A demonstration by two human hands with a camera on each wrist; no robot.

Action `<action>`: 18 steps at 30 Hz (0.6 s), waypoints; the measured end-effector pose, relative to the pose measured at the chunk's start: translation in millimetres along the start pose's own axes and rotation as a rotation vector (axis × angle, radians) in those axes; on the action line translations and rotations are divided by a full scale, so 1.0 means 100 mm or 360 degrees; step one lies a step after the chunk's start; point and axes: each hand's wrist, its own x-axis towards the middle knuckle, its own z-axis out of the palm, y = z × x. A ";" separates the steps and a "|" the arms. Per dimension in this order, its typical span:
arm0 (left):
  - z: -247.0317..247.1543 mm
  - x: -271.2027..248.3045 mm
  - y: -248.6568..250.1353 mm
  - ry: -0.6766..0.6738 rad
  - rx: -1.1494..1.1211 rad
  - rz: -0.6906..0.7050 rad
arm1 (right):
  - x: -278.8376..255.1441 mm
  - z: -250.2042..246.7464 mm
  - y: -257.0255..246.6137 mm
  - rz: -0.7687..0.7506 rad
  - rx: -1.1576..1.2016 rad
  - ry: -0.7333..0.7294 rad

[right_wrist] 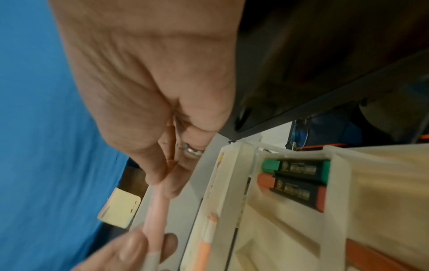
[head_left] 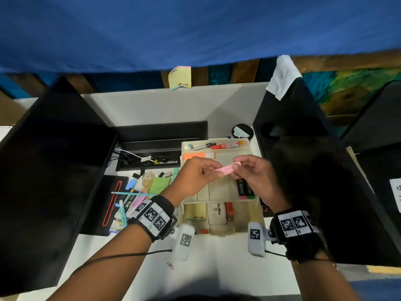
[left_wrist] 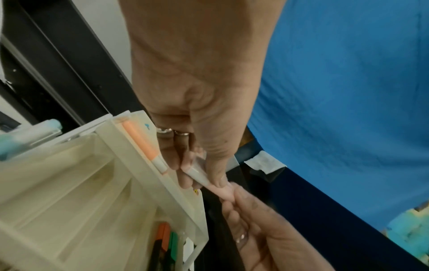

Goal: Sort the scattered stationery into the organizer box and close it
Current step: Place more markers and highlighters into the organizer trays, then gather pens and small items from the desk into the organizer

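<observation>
Both hands hold a pink highlighter pen (head_left: 223, 168) level above the open cream organizer box (head_left: 219, 201). My left hand (head_left: 213, 173) pinches its pale end, seen close in the left wrist view (left_wrist: 202, 178). My right hand (head_left: 235, 169) pinches the other end (right_wrist: 162, 183); the pink barrel (right_wrist: 154, 216) runs between the two hands. The box's upper tray holds a red marker (head_left: 230, 145), orange sticky notes (head_left: 194, 155) and two black highlighters (head_left: 244, 189). Left of the box lies scattered stationery (head_left: 141, 192): a green pad, tape, clips, pens.
Black monitors stand at the left (head_left: 43, 181) and right (head_left: 303, 170) of the white desk. An open cable tray (head_left: 152, 157) sits behind the loose items. An ink pad (head_left: 217, 215) lies in the box's lower tier. A paper clip (head_left: 170, 265) lies near the desk's front.
</observation>
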 end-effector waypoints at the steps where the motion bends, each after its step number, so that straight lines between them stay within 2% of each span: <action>1: -0.03 0.04 0.00 0.0031 0.0001 -0.0024 | 0.03 -0.03 -0.01 0.0022 0.0073 0.0046; 5: -0.11 0.12 0.00 0.0223 0.0101 -0.0052 | 0.19 -0.12 -0.01 0.0033 0.0015 0.0317; 9: -0.16 0.11 -0.08 0.0231 0.0644 -0.0102 | 0.51 -0.13 0.19 0.0035 -0.0381 0.0668; 12: -0.16 0.09 -0.17 0.0118 0.1089 -0.0049 | 0.67 -0.08 0.32 0.0059 -0.0686 0.0686; 14: -0.14 0.05 -0.20 -0.0014 0.1299 -0.0093 | 0.70 -0.01 0.35 0.0020 -0.0938 0.0646; 18: -0.11 0.00 -0.26 -0.0222 0.1419 -0.0226 | 0.75 0.08 0.38 -0.0026 -0.1153 0.0614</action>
